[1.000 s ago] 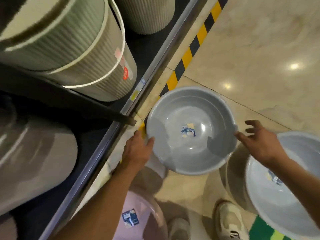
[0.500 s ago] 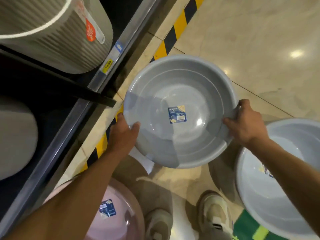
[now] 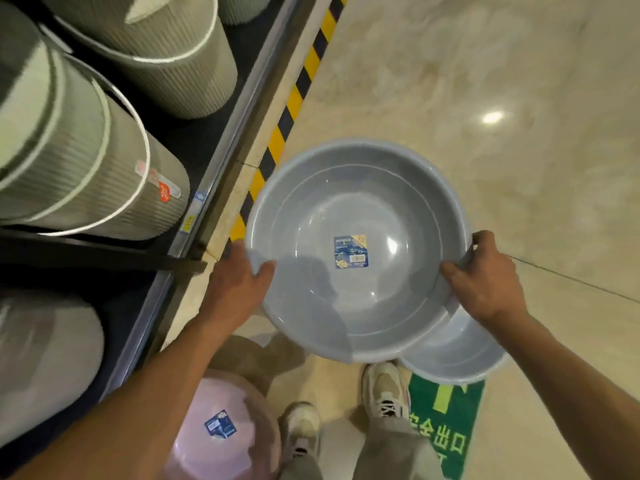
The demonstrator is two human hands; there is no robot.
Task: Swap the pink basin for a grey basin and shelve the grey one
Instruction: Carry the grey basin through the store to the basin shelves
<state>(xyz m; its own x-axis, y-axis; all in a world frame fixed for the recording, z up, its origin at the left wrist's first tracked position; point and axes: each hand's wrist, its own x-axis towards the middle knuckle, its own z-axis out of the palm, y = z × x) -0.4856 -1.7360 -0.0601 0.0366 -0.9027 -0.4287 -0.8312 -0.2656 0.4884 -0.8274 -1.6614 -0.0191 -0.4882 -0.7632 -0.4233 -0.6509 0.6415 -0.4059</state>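
Observation:
I hold a round grey basin point(image 3: 381, 296) level above the floor, a blue label stuck in its bottom. My left hand point(image 3: 239, 282) grips its left rim, thumb inside. My right hand point(image 3: 485, 278) grips the right rim the same way. A pink basin point(image 3: 221, 455) with a blue label lies on the floor under my left forearm, next to the shelf. Another grey basin point(image 3: 457, 358) lies on the floor below my right wrist, partly hidden by the one I hold.
The dark shelf point(image 3: 221, 150) runs along the left, with ribbed pale-green bins point(image 3: 104, 188) lying on it and a white bin point(image 3: 41, 358) lower down. Yellow-black tape point(image 3: 294, 98) marks the floor by the shelf. My shoes point(image 3: 384, 389) and a green floor sign point(image 3: 446, 427) are below.
My right hand has closed on the basin's right rim. The basin has risen with both hands, and the view has shifted so the floor basin sits under it.

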